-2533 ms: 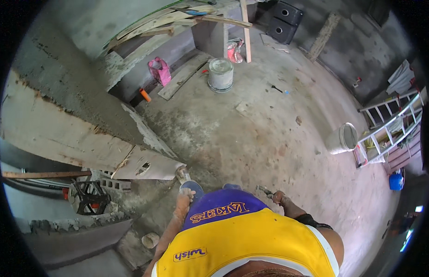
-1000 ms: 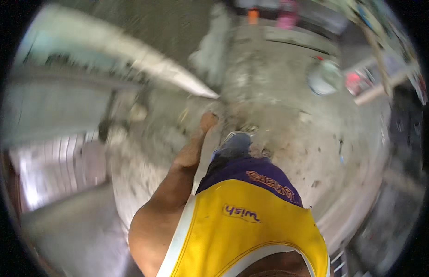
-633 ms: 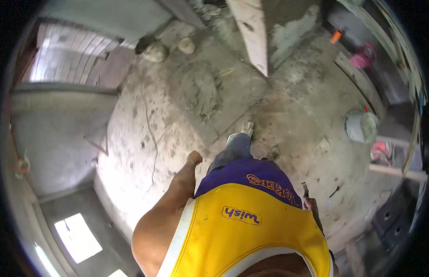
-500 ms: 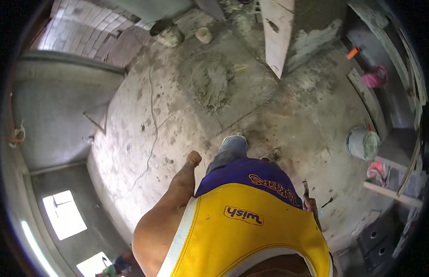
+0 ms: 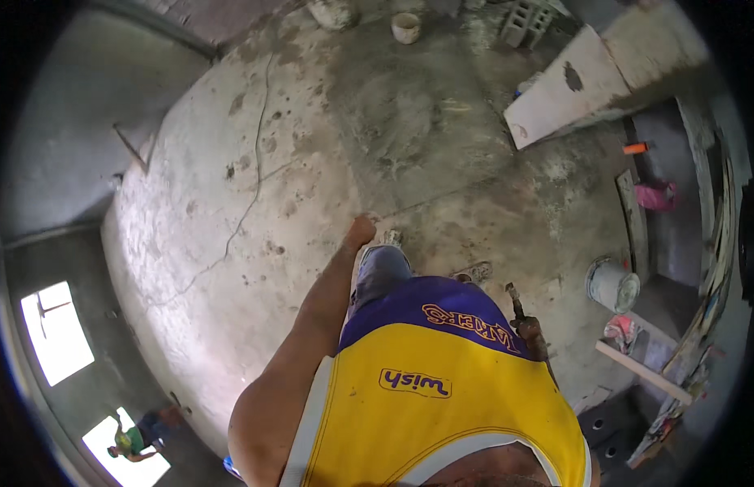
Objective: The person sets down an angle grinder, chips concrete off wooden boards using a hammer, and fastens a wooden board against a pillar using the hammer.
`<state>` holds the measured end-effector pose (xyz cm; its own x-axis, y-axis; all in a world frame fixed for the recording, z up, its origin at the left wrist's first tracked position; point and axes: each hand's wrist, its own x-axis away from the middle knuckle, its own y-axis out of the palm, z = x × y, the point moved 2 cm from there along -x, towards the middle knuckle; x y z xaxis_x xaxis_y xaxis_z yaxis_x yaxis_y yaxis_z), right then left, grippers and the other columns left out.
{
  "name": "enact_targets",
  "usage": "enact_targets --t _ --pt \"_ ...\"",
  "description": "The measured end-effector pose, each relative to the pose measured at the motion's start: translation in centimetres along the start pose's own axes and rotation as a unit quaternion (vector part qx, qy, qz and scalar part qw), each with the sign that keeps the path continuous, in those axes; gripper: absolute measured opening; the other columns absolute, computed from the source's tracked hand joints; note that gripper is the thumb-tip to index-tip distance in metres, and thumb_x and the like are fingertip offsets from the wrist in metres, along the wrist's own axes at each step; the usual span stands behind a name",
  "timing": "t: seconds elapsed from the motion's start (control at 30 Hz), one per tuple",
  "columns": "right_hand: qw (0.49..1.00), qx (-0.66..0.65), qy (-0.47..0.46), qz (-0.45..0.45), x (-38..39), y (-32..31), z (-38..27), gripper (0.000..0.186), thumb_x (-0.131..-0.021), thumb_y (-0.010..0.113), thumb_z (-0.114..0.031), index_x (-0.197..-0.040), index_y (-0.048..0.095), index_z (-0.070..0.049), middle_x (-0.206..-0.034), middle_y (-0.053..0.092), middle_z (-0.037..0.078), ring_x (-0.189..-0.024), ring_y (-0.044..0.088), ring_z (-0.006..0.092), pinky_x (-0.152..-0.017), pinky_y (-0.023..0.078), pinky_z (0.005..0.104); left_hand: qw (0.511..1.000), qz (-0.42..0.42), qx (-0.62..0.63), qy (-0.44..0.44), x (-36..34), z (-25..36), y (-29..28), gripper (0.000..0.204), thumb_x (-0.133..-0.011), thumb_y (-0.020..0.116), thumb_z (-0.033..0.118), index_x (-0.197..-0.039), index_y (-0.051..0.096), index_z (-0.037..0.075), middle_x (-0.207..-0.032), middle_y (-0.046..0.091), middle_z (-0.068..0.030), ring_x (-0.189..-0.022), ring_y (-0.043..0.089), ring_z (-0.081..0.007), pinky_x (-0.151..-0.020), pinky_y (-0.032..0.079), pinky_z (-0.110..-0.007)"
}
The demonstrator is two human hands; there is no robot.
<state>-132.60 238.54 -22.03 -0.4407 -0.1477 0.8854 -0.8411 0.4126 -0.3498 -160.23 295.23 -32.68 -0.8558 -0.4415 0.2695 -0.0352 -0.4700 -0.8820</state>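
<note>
My left hand [image 5: 362, 230] hangs forward over the bare concrete floor, its fingers curled into a loose fist with nothing visible in them. Lower, on the right beside my body, my right hand [image 5: 529, 329] is closed round a narrow dark tool with a paler tip [image 5: 513, 294]; its exact kind is too small to tell. Ahead of my feet lies a darker, damp-looking grey patch [image 5: 393, 122] on the floor. My shoe [image 5: 393, 239] shows just beyond my jeans, near the patch's close edge.
A pale column [image 5: 568, 85] stands ahead right. A whitish bucket [image 5: 612, 286], a pink bag [image 5: 655, 196] and a wooden plank [image 5: 643, 372] lie along the right. Far ahead are a small tub [image 5: 405, 28] and concrete blocks [image 5: 526, 23]. A cable [image 5: 258, 166] crosses the floor. Another person [image 5: 135, 438] is at lower left.
The view has shifted, with the column now farther right and the far buckets nearer the top edge. My left hand has swung forward. My right hand still holds the tool.
</note>
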Motion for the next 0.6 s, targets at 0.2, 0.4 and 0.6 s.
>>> enact_targets --t 0.2,0.4,0.6 --pt "0.987 0.157 -0.020 -0.032 1.8 5.6 -8.2 0.021 -0.077 0.074 -0.023 -0.070 0.061 -0.008 -0.051 0.049 0.000 -0.038 0.045 0.0142 -0.035 0.036 0.0333 0.924 -0.074 0.045 -0.373 15.3 -19.9 1.1 0.030 -0.079 0.056 0.018 -0.098 0.073 0.003 -0.103 0.069 -0.0231 -0.101 0.066 -0.0380 -0.087 0.053 -0.046" --pt "0.966 0.252 -0.024 -0.048 0.4 6.8 -12.8 0.025 -0.078 0.074 -0.023 -0.064 0.059 -0.009 -0.052 0.052 0.001 -0.039 0.046 0.0143 -0.037 0.038 0.0347 0.868 -0.073 0.119 -0.476 24.0 -24.8 -4.1 0.037 -0.080 0.059 0.028 -0.103 0.071 0.002 -0.109 0.067 -0.0260 -0.108 0.064 -0.0388 -0.092 0.051 -0.046" --pt "0.958 0.037 -0.224 -0.177 -10.0 9.0 -20.0 0.031 -0.079 0.076 -0.031 -0.065 0.061 -0.008 -0.053 0.054 0.001 -0.045 0.051 0.0145 -0.044 0.041 0.0348 0.928 0.064 0.125 -0.344 26.7 -26.7 -4.3 0.019 -0.073 0.067 0.019 -0.085 0.070 0.005 -0.089 0.069 -0.0189 -0.086 0.067 -0.0340 -0.074 0.054 -0.042"
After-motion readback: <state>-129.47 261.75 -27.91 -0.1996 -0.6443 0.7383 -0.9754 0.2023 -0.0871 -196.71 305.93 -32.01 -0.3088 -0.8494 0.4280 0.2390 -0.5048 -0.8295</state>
